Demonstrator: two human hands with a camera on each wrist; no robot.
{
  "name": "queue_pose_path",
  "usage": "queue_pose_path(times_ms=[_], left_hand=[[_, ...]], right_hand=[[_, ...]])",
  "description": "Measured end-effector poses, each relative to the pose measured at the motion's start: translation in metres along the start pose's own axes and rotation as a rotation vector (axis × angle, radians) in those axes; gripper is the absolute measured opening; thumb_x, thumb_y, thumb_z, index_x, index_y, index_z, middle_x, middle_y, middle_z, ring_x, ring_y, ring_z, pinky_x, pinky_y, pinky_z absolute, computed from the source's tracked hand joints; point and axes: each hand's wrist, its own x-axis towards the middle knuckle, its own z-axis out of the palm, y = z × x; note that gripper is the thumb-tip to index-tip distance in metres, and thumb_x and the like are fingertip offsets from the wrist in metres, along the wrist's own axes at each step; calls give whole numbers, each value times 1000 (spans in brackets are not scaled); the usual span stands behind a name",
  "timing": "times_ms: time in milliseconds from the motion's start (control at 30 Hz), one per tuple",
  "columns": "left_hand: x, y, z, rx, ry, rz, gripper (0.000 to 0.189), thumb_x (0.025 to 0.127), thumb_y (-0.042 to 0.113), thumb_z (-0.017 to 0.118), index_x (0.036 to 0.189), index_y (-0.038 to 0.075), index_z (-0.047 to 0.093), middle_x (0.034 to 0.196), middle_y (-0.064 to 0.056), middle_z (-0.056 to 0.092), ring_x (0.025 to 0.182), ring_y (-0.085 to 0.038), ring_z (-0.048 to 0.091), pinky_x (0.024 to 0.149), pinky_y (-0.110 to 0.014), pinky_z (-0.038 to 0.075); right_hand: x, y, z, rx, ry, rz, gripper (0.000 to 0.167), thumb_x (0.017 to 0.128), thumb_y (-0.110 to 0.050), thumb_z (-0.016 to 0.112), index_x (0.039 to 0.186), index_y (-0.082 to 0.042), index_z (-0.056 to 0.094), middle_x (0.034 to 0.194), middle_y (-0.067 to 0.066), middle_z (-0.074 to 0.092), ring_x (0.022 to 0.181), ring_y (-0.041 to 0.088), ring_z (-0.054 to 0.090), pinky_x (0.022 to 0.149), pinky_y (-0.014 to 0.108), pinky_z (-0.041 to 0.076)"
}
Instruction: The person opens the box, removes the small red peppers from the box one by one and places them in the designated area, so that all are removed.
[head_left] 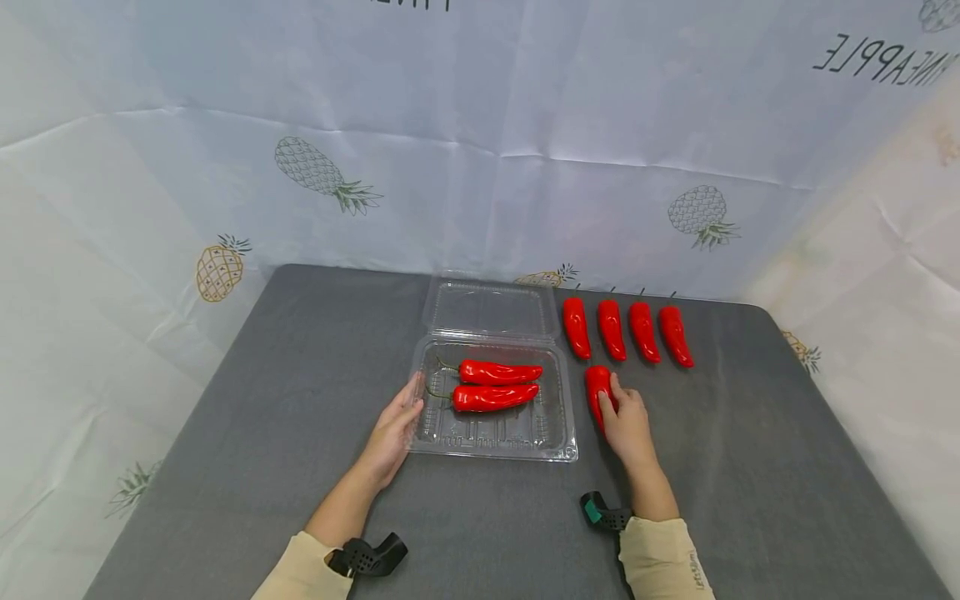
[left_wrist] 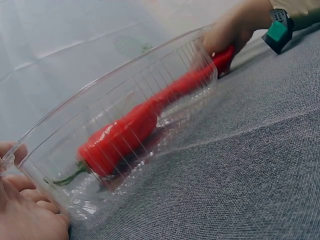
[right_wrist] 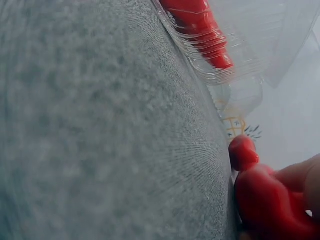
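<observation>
A clear plastic clamshell box point(head_left: 558, 417) lies with its lid folded back on the grey table. Two red peppers point(head_left: 498, 372) with green stems lie side by side in it. My left hand point(head_left: 392, 429) grips the box's left wall; in the left wrist view the thumb point(left_wrist: 15, 152) is at the rim and the fingers lie against the outside. Just right of the box, my right hand point(head_left: 628, 425) holds another red pepper point(head_left: 597, 382) between thumb and fingers. The right wrist view shows this pepper point(right_wrist: 265, 202) close over the cloth, partly hidden by the fingers.
Several red peppers point(head_left: 642, 332) stand in a row at the back right, stems away from me. The open lid point(head_left: 491, 308) reaches toward the table's back edge. A pineapple-print cloth point(head_left: 480, 200) hangs behind the grey table point(head_left: 315, 367).
</observation>
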Motion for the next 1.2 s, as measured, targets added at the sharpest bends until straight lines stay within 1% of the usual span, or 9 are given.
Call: queue_pose_path(times_ms=[167,300,400,500,600,700,900,1100,1200], left_hand=[[-1,1,0,-5,-1,1,58,102,15,29,149,1,-2,158,-10,-3,145,-20,-8,117,-42,-4],[-1,2,1,-10,4,6,58,102,15,29,149,1,-2,158,-10,-2,145,-20,-8,117,-41,-4],[-1,2,1,-9,4,12,59,102,16,30,149,0,-1,158,-12,-3,145,-23,-9,117,-44,-4],[0,2,0,-6,7,14,59,102,17,31,149,-1,-1,158,-13,-3,145,-24,-9,117,-45,-5],[0,2,0,-5,10,14,60,102,17,31,148,-2,-1,158,-13,-3,145,-25,-9,116,-45,-5],[0,3,0,0,18,3,59,102,17,31,149,-1,0,158,-12,-2,145,-23,-8,117,-43,-4],[0,4,-1,3,23,-4,58,102,17,30,149,2,0,158,-9,-1,145,-19,-6,118,-40,-3],[1,3,0,-3,20,-10,59,101,16,31,149,0,0,158,-10,-1,145,-21,-6,118,-41,-3],[0,2,0,-10,13,-11,58,101,15,31,149,-1,0,158,-11,-2,145,-22,-7,117,-42,-4]], right_hand=[[1,-1,2,-42,38,5,53,97,-16,43,142,7,27,119,35,43,108,47,44,95,56,38],[2,-1,4,-77,74,-38,52,96,-13,43,139,13,29,120,39,43,111,50,42,98,58,35],[4,-1,4,-77,60,-61,51,97,-12,41,137,17,28,129,40,39,119,52,38,105,58,29],[5,0,4,-63,26,-68,50,98,-12,36,136,20,27,136,40,33,128,51,31,109,59,22],[6,0,4,-36,-4,-58,50,99,-12,33,135,21,26,139,41,28,133,51,23,111,61,14],[7,1,5,-8,-20,-42,50,99,-12,32,135,22,25,141,41,24,135,51,17,110,63,10],[10,2,6,28,-24,-26,52,100,-15,30,136,21,23,144,40,21,136,51,14,111,62,8],[5,1,2,94,-11,33,59,101,-26,29,142,14,17,147,34,21,138,45,20,115,53,13],[2,-1,-1,96,-17,50,62,101,-30,30,144,11,14,149,31,20,138,42,21,115,51,15]])
